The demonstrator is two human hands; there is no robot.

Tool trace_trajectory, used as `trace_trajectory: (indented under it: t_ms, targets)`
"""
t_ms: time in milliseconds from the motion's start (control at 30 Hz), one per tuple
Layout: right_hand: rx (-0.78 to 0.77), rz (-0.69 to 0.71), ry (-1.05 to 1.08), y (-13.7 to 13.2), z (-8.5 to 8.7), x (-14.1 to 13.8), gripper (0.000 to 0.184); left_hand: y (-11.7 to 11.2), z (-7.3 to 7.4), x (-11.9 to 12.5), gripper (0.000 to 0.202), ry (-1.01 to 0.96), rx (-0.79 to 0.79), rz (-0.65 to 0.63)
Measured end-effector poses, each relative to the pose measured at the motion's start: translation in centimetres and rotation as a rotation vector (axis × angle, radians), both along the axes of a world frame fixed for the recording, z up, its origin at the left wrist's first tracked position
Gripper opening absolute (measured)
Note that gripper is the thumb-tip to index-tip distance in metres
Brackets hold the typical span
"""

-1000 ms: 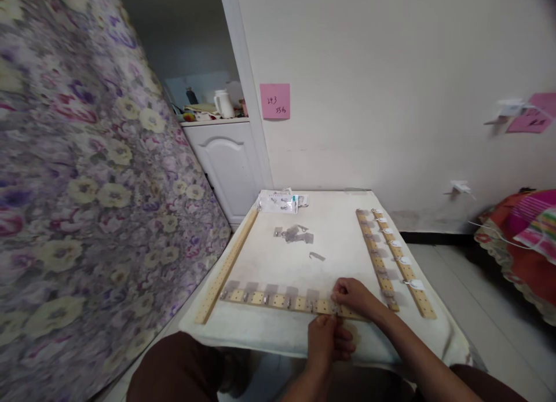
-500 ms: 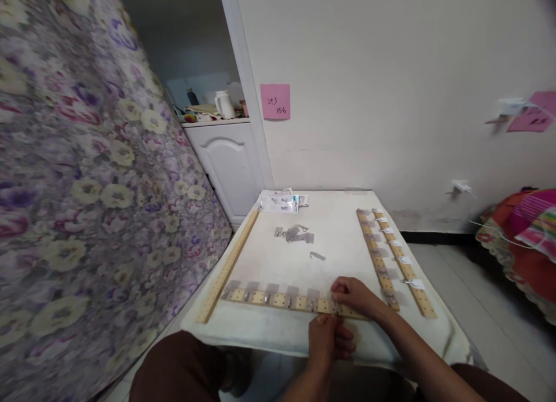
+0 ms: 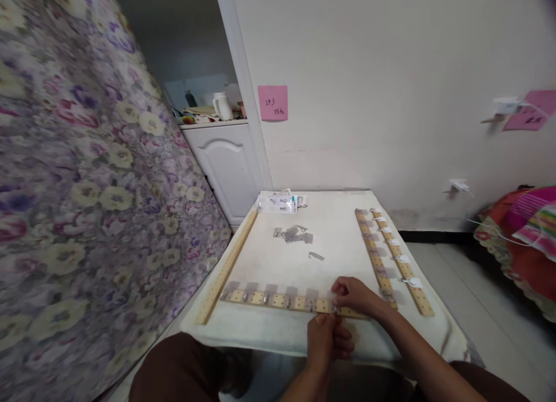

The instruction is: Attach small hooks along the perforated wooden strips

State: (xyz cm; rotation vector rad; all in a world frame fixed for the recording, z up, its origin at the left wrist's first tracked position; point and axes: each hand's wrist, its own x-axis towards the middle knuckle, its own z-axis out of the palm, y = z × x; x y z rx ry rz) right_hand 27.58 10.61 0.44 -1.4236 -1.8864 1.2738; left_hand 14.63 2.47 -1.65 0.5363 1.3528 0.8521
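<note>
A wooden strip with rows of holes (image 3: 299, 303) lies along the near edge of the white table. Several small metal hooks (image 3: 266, 299), each with a clear plastic tab, sit along it at intervals. My right hand (image 3: 353, 295) pinches at a small metal hook (image 3: 334, 310) near the strip's right part, fingertips together over the wood. Just below, my left hand (image 3: 322, 335) is closed, with thumb and forefinger at the strip's front edge by the same hook. What lies between its fingertips is too small to make out.
Loose tabbed pieces (image 3: 297, 234) lie mid-table, with a single one (image 3: 317, 256) nearer. Two strips bearing tabbed pieces (image 3: 376, 254) (image 3: 403, 260) run along the right side. A bare strip (image 3: 228, 266) lies left. Plastic packets (image 3: 277, 203) rest at the back; a floral curtain (image 3: 104, 205) hangs left.
The view has shifted very slightly. Both hands stay at the same hook on the near strip, with hardly any visible movement of the fingers.
</note>
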Motion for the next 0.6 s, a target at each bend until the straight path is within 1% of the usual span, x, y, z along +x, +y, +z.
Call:
trace_trajectory:
  t_ms: [400, 600]
  targets:
    - [-0.054, -0.014, 0.032, 0.47, -0.64, 0.00, 0.025, 0.18, 0.35, 0.00, 0.022, 0.025, -0.015, -0.018]
    - [-0.080, -0.019, 0.012, 0.55, -0.61, -0.06, 0.031, 0.29, 0.25, 0.07, 0.021, 0.035, -0.024, -0.021]
